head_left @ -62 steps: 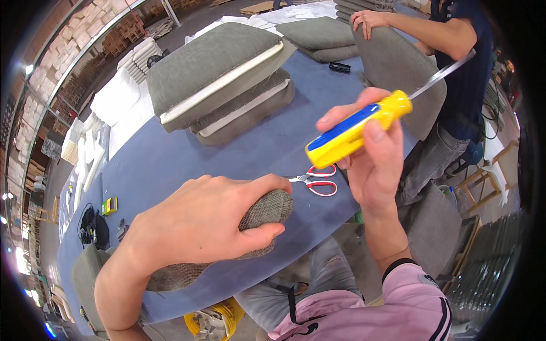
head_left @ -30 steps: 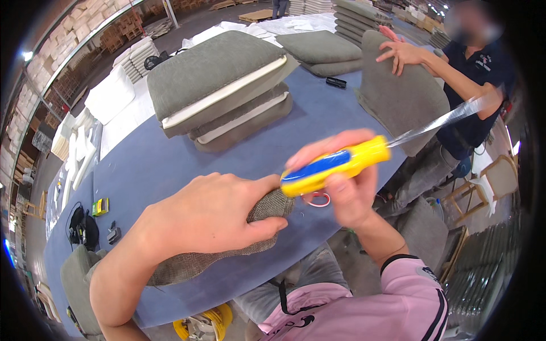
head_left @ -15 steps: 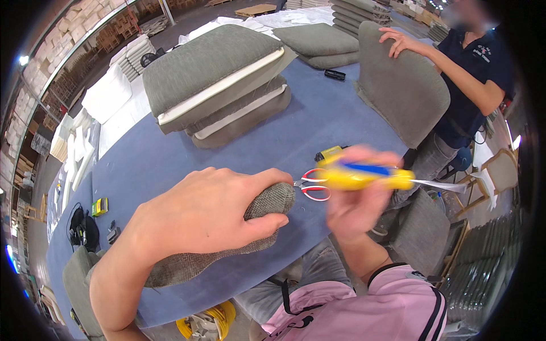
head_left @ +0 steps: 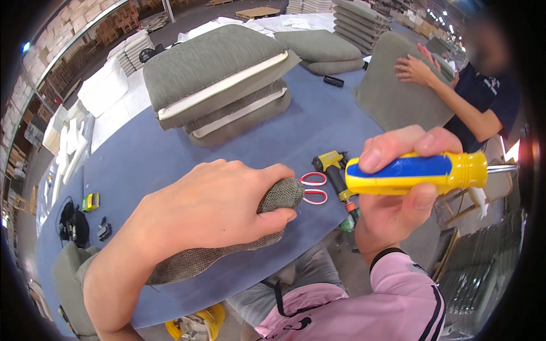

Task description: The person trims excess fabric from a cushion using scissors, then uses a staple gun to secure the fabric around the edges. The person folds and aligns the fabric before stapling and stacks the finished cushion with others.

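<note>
My left hand (head_left: 210,210) is closed over a long piece covered in grey woven fabric (head_left: 199,262), gripping it near its rounded right end. In my right hand (head_left: 392,221) is a screwdriver (head_left: 421,173) with a yellow and blue handle, its metal shaft pointing right. That hand is raised, apart from the fabric piece. Red-and-white-handled scissors (head_left: 314,188) lie just beyond the fabric-covered end, their blades hidden behind it. Right of the scissors rests a yellow and black air-powered tool (head_left: 335,173), with an orange fitting at its lower end.
Grey upholstered cushions (head_left: 216,74) are stacked on the blue table (head_left: 227,162). At the right, a co-worker (head_left: 483,108) handles a large grey panel (head_left: 392,85). A small black item (head_left: 334,81), a yellow box (head_left: 90,202) and a black adapter (head_left: 104,229) also lie there. A yellow container (head_left: 196,325) sits below.
My right hand has moved right with the screwdriver, exposing more of the air tool. My left hand keeps its grip. The co-worker's panel has tilted, and a second hand now shows.
</note>
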{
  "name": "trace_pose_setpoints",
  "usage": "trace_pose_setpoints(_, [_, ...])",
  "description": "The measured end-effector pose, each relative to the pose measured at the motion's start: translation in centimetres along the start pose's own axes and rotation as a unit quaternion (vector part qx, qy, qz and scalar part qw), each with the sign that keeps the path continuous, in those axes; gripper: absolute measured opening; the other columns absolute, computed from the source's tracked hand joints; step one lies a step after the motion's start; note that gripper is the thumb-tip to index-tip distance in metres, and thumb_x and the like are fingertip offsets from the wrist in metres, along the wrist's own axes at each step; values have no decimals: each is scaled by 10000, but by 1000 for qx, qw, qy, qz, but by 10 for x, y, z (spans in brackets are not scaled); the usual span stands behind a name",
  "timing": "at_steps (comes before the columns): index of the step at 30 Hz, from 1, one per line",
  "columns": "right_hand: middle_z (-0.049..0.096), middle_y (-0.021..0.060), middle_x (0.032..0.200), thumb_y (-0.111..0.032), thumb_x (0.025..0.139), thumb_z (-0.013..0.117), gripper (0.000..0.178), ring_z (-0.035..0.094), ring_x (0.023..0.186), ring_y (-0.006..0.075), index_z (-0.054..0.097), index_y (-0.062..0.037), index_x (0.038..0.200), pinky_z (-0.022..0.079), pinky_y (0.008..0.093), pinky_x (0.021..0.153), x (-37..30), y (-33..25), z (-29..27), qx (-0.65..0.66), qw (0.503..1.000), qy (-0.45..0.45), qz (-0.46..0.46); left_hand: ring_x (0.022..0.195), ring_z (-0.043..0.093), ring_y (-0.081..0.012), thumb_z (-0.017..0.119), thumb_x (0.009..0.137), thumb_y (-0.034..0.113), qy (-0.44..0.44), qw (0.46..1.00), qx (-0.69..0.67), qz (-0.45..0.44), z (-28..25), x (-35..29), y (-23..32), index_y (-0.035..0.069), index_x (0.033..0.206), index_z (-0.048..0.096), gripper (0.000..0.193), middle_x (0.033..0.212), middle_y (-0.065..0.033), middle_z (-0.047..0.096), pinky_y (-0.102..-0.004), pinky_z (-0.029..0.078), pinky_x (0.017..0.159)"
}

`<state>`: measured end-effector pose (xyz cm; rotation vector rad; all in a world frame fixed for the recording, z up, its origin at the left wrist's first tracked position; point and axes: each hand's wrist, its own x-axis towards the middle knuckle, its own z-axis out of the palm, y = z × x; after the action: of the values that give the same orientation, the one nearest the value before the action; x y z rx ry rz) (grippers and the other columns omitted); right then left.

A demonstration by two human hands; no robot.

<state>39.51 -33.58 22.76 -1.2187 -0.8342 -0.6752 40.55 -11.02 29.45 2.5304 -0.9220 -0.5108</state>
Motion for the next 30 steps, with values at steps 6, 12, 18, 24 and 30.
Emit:
trace_pose_setpoints(6, [748,169,1033,-301,1050,738,439,729,821,228,471,-70,1311,628,345,737,2,0,-2,-24,1000,-18,-6,822,761,-468,716,1003,494,15,998,60,9,6,0,3,19,1279,749,550,835,-255,773,-556,609,805])
trace_pose_setpoints(12, [739,176,979,-182,1040,682,385,666,784,168,479,0,1313,565,323,710,-19,41,-11,-32,994,-101,-29,841,767,-477,663,1029,524,7,994,105,-19,11,-6,13,43,1361,723,588,849,-269,777,-560,622,841])
trace_pose_setpoints(18, [696,43,823,-262,1061,737,240,637,677,125,662,-41,1118,508,322,631,-44,111,-71,-211,953,38,215,935,768,-509,620,1039,603,29,994,102,-3,16,-2,15,93,1430,694,647,955,-279,799,-590,611,925])
trace_pose_setpoints(24, [709,98,772,-454,912,882,482,697,701,271,766,-60,1164,527,425,678,-131,159,-112,-477,785,-199,342,1393,645,-464,493,1041,772,-3,985,144,-99,-30,43,-11,69,1620,560,913,1459,-302,694,-513,490,1203])
trace_pose_setpoints(30, [585,211,1395,-338,948,831,597,700,1113,417,607,-87,1441,586,531,872,-194,186,-167,-706,649,-156,237,1414,639,-442,547,1008,768,2,977,179,-117,-37,47,-15,107,1691,478,953,1488,-285,685,-509,474,1219])
